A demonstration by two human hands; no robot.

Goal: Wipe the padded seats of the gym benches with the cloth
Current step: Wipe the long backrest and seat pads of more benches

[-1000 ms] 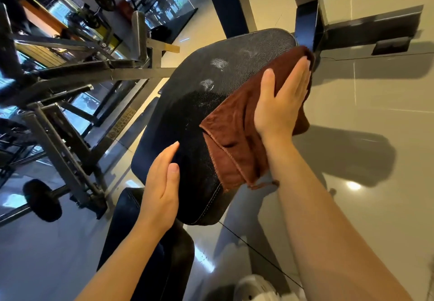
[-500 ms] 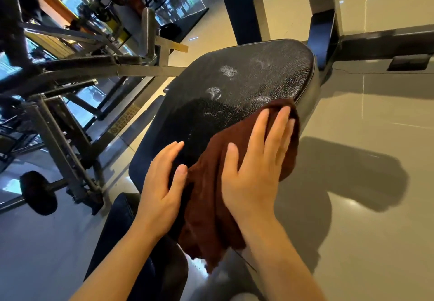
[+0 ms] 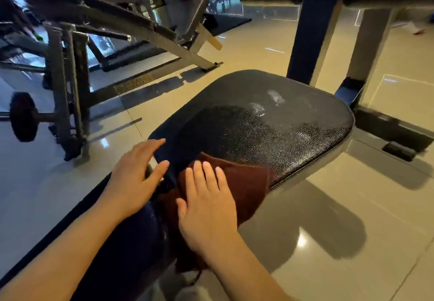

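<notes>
Two pale smudges remain toward the far end of the bench seat, so keep your right hand flat and released on the brown cloth at its near edge, left hand released beside it, and press evenly outward.

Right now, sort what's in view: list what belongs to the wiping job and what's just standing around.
Job:
cloth
seat pad
right hand, flat on the cloth
left hand, on the seat's edge

Standing around:
weight rack
weight plate
post
</notes>
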